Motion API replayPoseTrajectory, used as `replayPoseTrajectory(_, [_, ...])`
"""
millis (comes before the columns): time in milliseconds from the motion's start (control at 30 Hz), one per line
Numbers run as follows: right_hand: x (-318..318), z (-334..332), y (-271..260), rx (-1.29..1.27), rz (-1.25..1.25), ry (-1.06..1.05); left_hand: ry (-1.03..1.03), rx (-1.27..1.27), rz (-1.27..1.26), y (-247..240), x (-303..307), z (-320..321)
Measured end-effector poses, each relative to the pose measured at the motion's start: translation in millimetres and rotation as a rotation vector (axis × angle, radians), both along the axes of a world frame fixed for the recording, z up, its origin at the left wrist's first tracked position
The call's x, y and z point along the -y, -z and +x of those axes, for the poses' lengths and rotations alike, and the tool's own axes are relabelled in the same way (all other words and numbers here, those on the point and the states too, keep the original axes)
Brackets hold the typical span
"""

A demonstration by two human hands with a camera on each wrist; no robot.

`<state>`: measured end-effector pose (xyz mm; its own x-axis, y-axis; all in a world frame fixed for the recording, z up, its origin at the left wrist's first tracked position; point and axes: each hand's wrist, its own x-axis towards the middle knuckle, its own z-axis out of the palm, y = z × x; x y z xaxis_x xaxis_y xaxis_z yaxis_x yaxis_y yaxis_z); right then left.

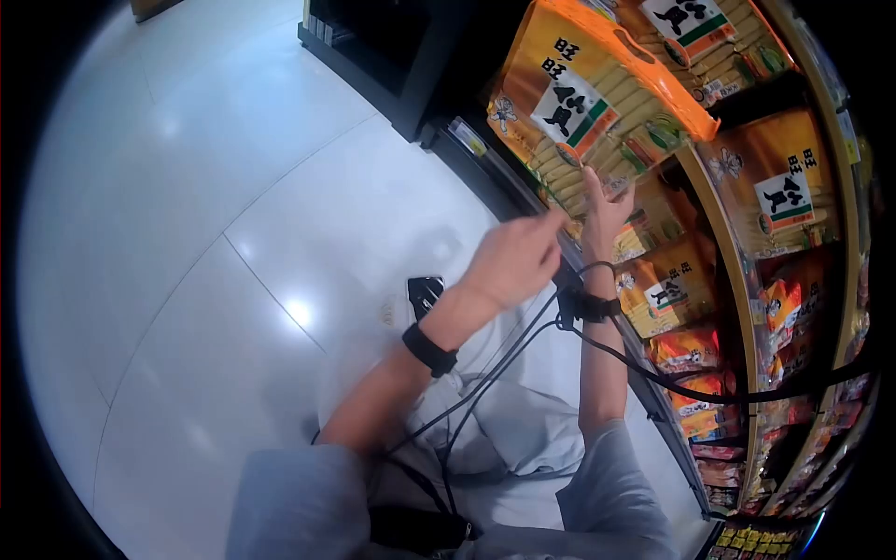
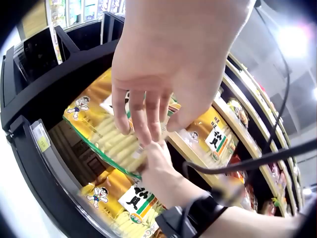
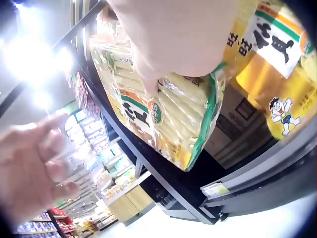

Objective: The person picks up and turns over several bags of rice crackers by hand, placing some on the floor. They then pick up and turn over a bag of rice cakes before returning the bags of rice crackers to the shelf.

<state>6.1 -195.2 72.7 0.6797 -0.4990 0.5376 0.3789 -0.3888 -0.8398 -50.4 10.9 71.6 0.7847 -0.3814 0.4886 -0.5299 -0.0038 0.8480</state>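
Note:
A large yellow snack bag (image 1: 560, 65) of long pale sticks, with an orange handle strip, leans out at the shelf's end. My right hand (image 1: 607, 217) grips its lower edge, with fingers over the clear front; in the right wrist view the right hand (image 3: 173, 39) hides part of the bag (image 3: 183, 106). My left hand (image 1: 511, 263) hangs beside the right one, holding nothing, its fingers relaxed. From the right wrist, the left hand (image 3: 32, 168) looks blurred and apart from the bag. In the left wrist view the left hand (image 2: 168, 64) overlaps the bag (image 2: 94, 119).
More yellow bags (image 1: 665, 291) stand on the shelf below and on the neighbouring shelf (image 1: 695, 168). Smaller red packets (image 1: 686, 350) fill shelves nearer me. Black cables (image 1: 504, 369) run from my wrists across my lap. A dark fixture (image 1: 406, 103) stands beyond the shelf, on white floor tiles (image 1: 187, 243).

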Motion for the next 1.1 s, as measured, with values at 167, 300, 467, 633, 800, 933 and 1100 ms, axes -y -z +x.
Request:
replayPoseTrajectory(167, [-13, 74, 37, 0.108, -0.015, -0.010, 0.197, 0.095, 0.555, 21, 12, -6])
replayPoseTrajectory(300, [18, 110, 101, -0.088, -0.013, 0.185, 0.261, 0.048, 0.733, 37, 12, -7])
replayPoseTrajectory(467, [29, 105, 106, -0.069, -0.070, 0.145, 0.263, 0.026, 0.734, 36, 14, -11])
replayPoseTrajectory(633, [41, 104, 96, -0.292, -0.116, 0.196, 0.291, -0.016, 0.766, 40, 16, -15])
replayPoseTrajectory(800, [45, 121, 95, -0.447, -0.064, 0.303, 0.305, -0.002, 0.841, 38, 11, -17])
replayPoseTrajectory(933, [50, 122, 85, -0.540, -0.030, 0.289, 0.286, 0.049, 0.794, 39, 11, -16])
replayPoseTrajectory(1100, [56, 130, 86, -0.535, -0.056, 0.270, 0.330, 0.042, 0.755, 37, 11, -14])
